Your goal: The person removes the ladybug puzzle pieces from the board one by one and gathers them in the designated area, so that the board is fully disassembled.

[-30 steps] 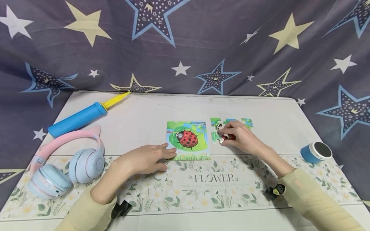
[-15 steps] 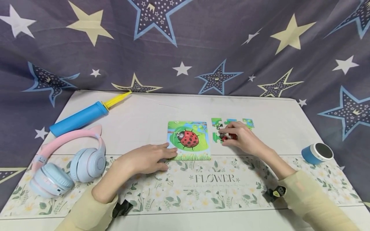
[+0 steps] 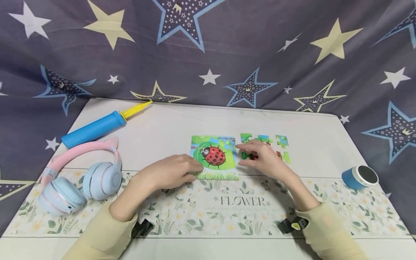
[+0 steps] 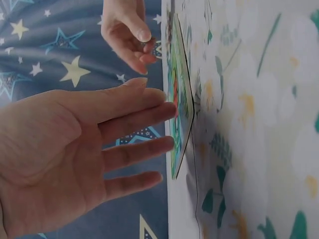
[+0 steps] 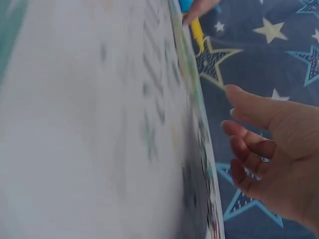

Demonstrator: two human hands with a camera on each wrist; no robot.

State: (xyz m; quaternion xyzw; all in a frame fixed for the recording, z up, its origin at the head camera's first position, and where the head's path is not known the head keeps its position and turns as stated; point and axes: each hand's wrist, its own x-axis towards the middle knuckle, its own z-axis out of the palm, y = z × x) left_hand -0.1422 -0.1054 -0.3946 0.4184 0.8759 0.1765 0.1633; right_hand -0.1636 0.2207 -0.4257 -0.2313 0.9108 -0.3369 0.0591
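Observation:
A square picture board (image 3: 212, 157) with a red ladybug on green lies on the table. My left hand (image 3: 170, 171) is at its left edge; in the left wrist view the fingers (image 4: 134, 152) are straight, with the tips right at the board (image 4: 180, 94). My right hand (image 3: 266, 159) hovers between the board and the puzzle pieces. Its thumb and forefinger are spread apart with nothing between them, the other fingers (image 5: 249, 152) loosely bent. Several jigsaw pieces, such as a green-blue corner piece (image 3: 282, 140), lie right of the board, partly hidden by that hand.
Pink and blue cat-ear headphones (image 3: 104, 180) and a blue hand pump (image 3: 94, 129) with yellow nozzle lie at the left. A blue and white cylinder (image 3: 359, 177) stands at the right. A starry cloth (image 3: 182, 72) hangs behind the table (image 3: 169, 124).
My right hand has left the puzzle pieces and shifted left toward the board's right edge, its fingers spreading. My left hand has moved slightly right along the board. The head view has turned a little.

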